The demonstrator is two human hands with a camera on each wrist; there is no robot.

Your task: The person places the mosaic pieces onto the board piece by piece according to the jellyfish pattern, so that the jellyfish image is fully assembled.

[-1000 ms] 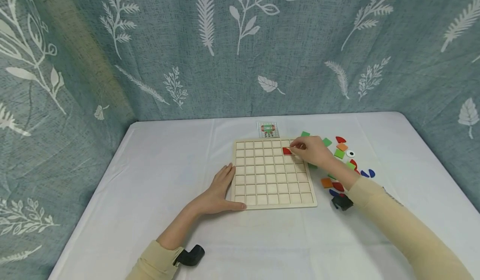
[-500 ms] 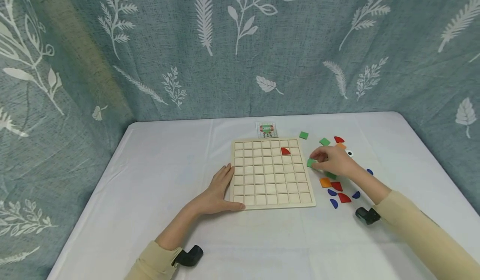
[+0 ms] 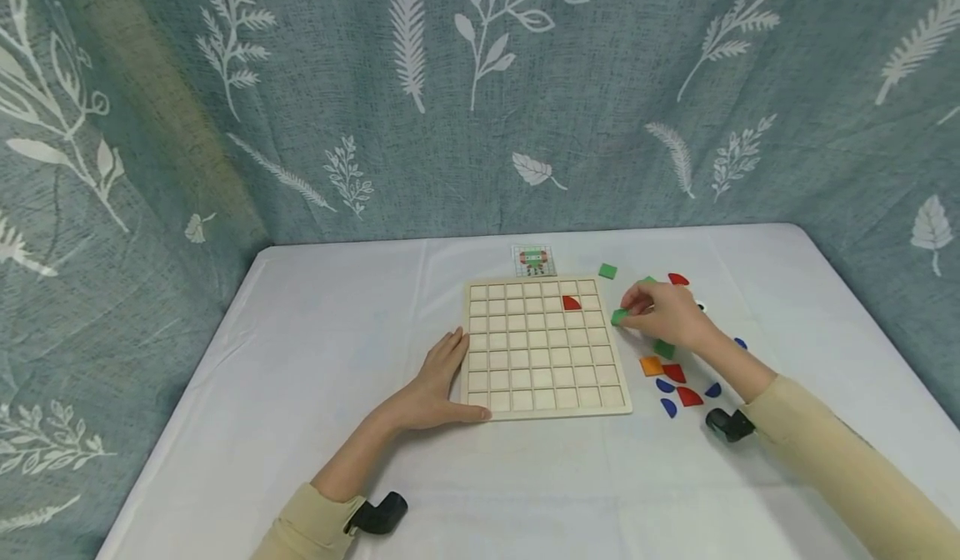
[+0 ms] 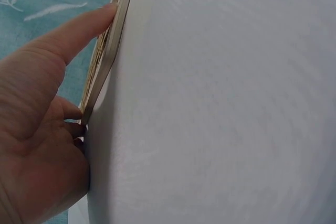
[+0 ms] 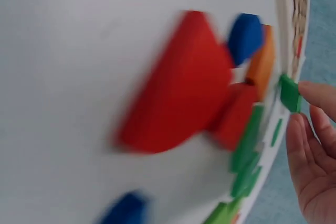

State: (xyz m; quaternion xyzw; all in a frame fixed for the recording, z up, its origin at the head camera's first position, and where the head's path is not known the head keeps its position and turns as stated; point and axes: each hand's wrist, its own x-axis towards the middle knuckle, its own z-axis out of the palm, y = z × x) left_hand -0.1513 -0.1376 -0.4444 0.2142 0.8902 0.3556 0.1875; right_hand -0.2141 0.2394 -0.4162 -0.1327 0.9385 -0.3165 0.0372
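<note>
A wooden grid board (image 3: 540, 352) lies on the white table with one red quarter-circle piece (image 3: 571, 302) in a cell near its top right. My left hand (image 3: 431, 389) rests against the board's left side, fingers fairly straight along the edge and thumb at the near-left corner. Beyond the board's right edge, my right hand (image 3: 663, 314) pinches a green square tile (image 3: 618, 317) between thumb and fingertips. The right wrist view shows this green tile (image 5: 290, 94) tilted and raised in the fingers. Some pieces lie hidden under the right hand and forearm.
A small pattern card (image 3: 533, 260) lies behind the board. Right of it is another green square (image 3: 608, 271). Orange (image 3: 651, 366), red (image 3: 689, 396) and blue pieces (image 3: 668, 407) are scattered right of the board. A leaf-print curtain (image 3: 450, 168) hangs behind the table.
My right hand has let go of the red piece on the board, moved right to the loose pieces and picked up a green square tile. The left hand stays in place.
</note>
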